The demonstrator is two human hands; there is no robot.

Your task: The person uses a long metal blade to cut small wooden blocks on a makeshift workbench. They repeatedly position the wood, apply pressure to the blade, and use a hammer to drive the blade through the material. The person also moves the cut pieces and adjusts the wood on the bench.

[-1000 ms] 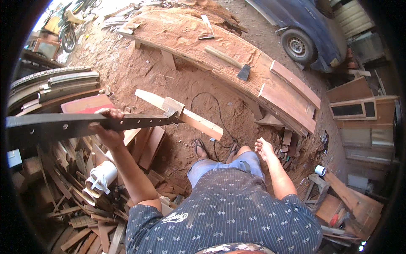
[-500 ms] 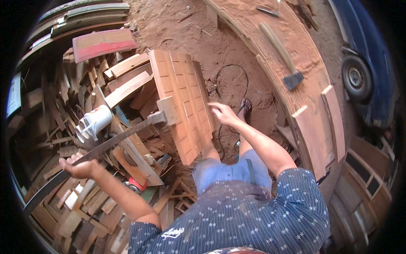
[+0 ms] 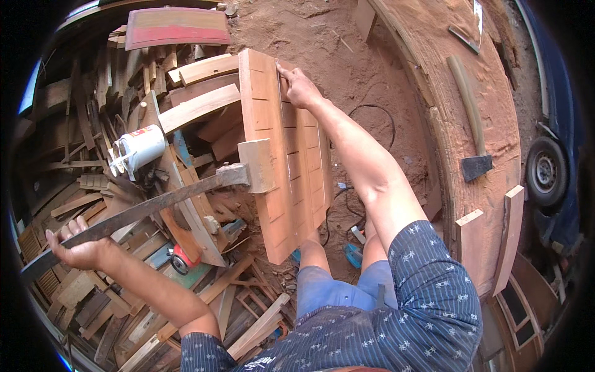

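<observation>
My left hand (image 3: 83, 248) is wrapped around the flat steel bar of a long bar clamp (image 3: 149, 203), at the left. The clamp's jaw bears on a small wooden block (image 3: 255, 162), which lies against the left edge of a slatted wooden panel (image 3: 297, 167). Short dark slots run across the panel's slats, and a pale line marks a seam between them. At the panel's far end my right hand (image 3: 302, 88) touches its surface by that seam. Its index finger is stretched out and the hand holds nothing. The underside of the panel is hidden.
A sawdust-covered workbench (image 3: 458, 93) on the right carries a hammer (image 3: 471, 124) and two wooden pieces (image 3: 474, 248). Scrap wood (image 3: 80, 204) is heaped on the left, near a white bucket (image 3: 142, 149) and a red round tool (image 3: 180, 257). A cable (image 3: 393, 124) lies on the ground.
My right hand has moved from the panel's right side to the seam at its far end. My left hand stays on the clamp bar. The whole view has shifted.
</observation>
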